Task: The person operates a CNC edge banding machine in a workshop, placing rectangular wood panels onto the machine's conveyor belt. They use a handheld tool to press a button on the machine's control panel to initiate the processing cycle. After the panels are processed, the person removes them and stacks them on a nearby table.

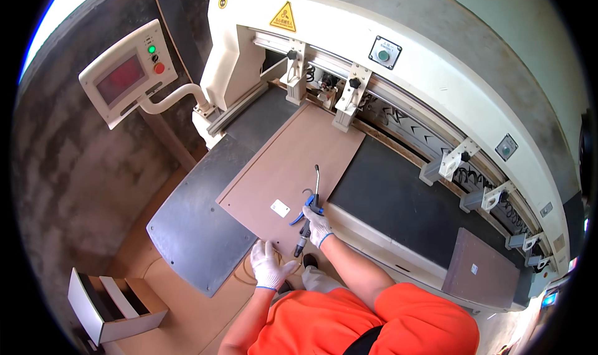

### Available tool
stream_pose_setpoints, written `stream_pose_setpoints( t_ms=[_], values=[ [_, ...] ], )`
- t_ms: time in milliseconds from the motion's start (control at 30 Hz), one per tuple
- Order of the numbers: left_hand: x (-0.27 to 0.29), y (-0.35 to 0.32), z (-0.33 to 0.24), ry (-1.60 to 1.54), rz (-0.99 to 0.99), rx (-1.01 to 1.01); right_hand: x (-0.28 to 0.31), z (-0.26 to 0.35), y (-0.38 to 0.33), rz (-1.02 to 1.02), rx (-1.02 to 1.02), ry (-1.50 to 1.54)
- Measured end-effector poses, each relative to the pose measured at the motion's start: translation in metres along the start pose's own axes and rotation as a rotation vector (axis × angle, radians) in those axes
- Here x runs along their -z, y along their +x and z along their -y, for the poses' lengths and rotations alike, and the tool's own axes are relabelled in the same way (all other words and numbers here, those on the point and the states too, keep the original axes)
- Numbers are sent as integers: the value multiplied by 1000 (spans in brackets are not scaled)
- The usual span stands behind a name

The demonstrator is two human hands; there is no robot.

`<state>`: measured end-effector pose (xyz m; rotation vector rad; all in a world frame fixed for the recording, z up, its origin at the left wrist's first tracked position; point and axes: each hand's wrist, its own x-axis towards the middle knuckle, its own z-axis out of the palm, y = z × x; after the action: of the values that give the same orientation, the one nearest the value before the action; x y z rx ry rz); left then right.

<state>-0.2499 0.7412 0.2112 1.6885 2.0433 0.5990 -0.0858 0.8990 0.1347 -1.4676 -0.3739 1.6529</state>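
dark machine bed (193, 230) borders brown panel (293, 162); right hand (318, 224) grips air gun (309, 213).

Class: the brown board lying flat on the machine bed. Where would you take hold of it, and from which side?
Take the brown board by its near edge, from the operator's side, probably. It lies flat with that edge overhanging beside the left hand; the far end sits under the clamps.

Bright even light, sharp, fisheye-bent edges
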Motion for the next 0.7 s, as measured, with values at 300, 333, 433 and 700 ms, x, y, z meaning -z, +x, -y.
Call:
stream_pose_setpoints(
  t_ms=[300,333,433,700],
  values=[
    [-48,50,25,137,-167,-30,-29,22,42,19,-2,-51],
    [-50,53,29,159,-180,-43,-31,22,45,24,-6,-44],
    [-55,59,37,124,-223,-31,-34,31,49,116,-49,-45],
    [-37,57,40,94,-209,-79,-4,145,-10,-53,604,-150]
  ],
)
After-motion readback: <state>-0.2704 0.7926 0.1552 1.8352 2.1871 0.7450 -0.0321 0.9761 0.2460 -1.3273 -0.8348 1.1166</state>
